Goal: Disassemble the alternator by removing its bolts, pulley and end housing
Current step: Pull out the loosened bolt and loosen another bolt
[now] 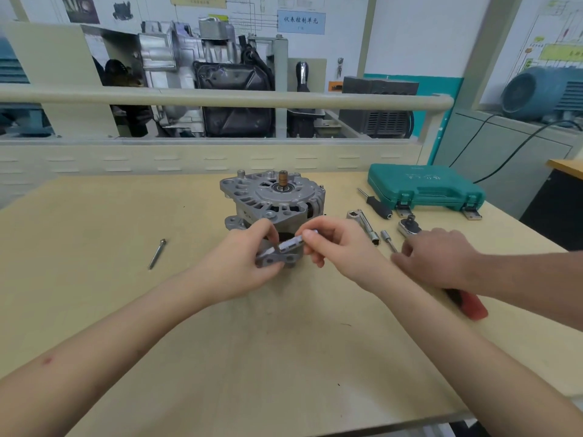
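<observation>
The grey alternator [274, 197] stands on the wooden bench [94, 222], its shaft end with a copper-coloured tip pointing up. My left hand [243, 263] grips its near mounting lug [277, 259] at the bottom front. My right hand [334, 244] pinches a small silver metal piece [291, 243], seemingly a bolt or socket, right above that lug. What the piece is exactly stays unclear, as fingers cover part of it. A long loose bolt [157, 253] lies on the bench to the left.
Another person's hand [441, 257] reaches in from the right over a ratchet [410, 227] with a red handle [471, 305]. An extension bar [366, 223], a socket bit [388, 239], a black-handled screwdriver [377, 205] and a shut green tool case [424, 189] lie at the right.
</observation>
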Motion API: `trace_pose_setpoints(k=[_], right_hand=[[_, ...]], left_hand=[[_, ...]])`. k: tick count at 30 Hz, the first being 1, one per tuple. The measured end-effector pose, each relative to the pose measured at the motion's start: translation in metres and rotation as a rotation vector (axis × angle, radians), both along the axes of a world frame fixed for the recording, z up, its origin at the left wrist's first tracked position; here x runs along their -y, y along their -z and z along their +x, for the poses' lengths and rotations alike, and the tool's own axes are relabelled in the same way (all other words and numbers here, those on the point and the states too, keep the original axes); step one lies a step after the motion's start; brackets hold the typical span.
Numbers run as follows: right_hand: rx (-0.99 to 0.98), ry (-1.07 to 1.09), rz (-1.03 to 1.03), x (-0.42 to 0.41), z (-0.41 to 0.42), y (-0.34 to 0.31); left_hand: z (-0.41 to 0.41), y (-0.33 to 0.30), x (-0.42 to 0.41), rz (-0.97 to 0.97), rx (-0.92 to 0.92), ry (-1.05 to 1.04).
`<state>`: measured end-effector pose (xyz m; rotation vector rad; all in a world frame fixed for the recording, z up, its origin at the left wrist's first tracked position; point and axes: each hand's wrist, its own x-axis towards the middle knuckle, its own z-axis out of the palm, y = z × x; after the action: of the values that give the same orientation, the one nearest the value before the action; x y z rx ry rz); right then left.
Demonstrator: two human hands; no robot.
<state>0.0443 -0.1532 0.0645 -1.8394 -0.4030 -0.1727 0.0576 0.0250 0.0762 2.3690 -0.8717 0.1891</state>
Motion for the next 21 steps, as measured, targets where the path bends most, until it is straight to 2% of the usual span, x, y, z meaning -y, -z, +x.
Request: trace_pose_setpoints(k=[2, 11, 21], right_hand=[[-0.006, 0.005, 0.015, -0.001, -0.001, -0.003], [-0.081, 0.012, -0.165, -0.001, 0.000, -0.014], [-0.091, 0.055, -0.178, -0.009, -0.001, -0.016]], left_hand=[[-0.001, 0.000, 0.000, 0.003, 0.002, 0.013], [-0.002, 0.002, 0.001, 0.059, -0.011, 0.016], [-0.001, 0.002, 0.005, 0.009, -0.007, -0.030]])
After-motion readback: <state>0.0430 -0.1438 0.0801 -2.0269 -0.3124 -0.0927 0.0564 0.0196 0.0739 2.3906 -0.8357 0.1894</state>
